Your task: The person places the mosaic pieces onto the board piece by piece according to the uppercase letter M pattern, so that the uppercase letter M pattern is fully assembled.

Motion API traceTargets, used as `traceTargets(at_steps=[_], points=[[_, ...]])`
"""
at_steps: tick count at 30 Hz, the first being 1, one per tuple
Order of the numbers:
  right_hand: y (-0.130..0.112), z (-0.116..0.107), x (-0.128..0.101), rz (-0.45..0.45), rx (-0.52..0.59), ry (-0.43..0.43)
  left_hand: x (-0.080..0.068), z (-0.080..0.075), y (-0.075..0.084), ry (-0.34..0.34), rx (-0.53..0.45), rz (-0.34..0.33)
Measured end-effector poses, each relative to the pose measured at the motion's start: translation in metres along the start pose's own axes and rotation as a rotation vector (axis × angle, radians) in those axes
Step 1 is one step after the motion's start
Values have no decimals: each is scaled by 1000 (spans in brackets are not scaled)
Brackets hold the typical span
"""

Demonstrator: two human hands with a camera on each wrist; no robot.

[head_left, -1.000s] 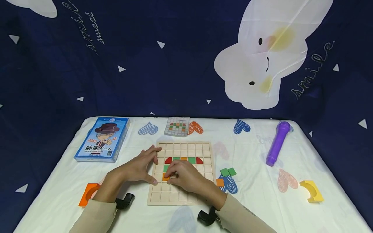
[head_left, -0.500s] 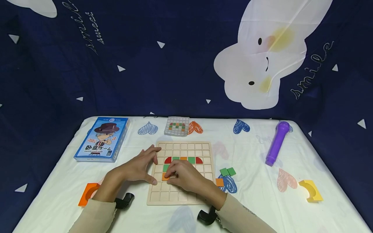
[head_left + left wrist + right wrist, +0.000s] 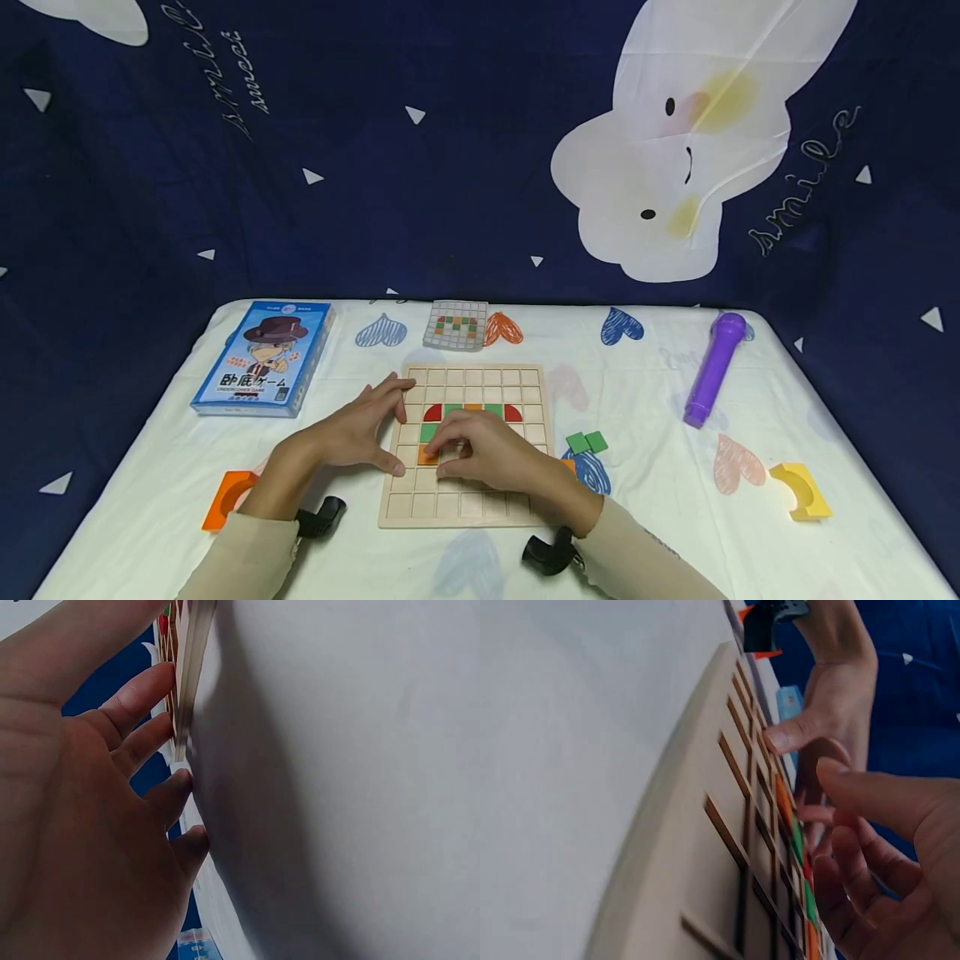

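A wooden grid board (image 3: 480, 507) lies on the table. My left hand (image 3: 352, 433) rests along its left edge with fingers spread, thumb on the near part of the frame. In the board sits a row of red, green and orange pieces, with a red quarter-round piece (image 3: 513, 413) at its right end. Below the row's left part are a green tile (image 3: 428, 432) and an orange square tile (image 3: 425, 456) in their cells. My right hand (image 3: 491, 450) is over the board, index fingertip at the orange tile's right side. Its thumb (image 3: 870, 791) stands apart from the fingers, nothing between them.
Behind the board lies a pattern card (image 3: 455, 325). Loose green tiles (image 3: 587, 442) and a partly covered orange tile (image 3: 568, 465) are to its right. Farther out are a blue game box (image 3: 262, 358), a purple microphone-shaped toy (image 3: 716, 367), an orange arch block (image 3: 227, 500) and a yellow one (image 3: 806, 492).
My right hand has shifted slightly to the right, its thumb moving away from the orange tile, and the wrist now covers more of the loose orange tile. My left hand has stayed put.
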State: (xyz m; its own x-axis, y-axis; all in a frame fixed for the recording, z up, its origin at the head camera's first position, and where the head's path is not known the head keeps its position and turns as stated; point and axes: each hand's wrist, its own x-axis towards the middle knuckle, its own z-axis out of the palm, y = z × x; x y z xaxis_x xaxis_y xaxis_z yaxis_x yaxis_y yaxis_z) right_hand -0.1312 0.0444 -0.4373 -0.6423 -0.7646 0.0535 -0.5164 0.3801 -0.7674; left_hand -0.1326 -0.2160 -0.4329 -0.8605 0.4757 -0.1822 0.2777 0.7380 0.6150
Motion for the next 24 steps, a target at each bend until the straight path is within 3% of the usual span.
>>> traceTargets(at_steps=[9, 15, 24], points=[[3, -27, -27, 0, 4, -19, 0, 0, 2, 4, -10, 5], [12, -50, -51, -51, -14, 52, 0, 1, 1, 5, -22, 6], [32, -87, -91, 35, -53, 165, -1, 0, 1, 0, -16, 3]])
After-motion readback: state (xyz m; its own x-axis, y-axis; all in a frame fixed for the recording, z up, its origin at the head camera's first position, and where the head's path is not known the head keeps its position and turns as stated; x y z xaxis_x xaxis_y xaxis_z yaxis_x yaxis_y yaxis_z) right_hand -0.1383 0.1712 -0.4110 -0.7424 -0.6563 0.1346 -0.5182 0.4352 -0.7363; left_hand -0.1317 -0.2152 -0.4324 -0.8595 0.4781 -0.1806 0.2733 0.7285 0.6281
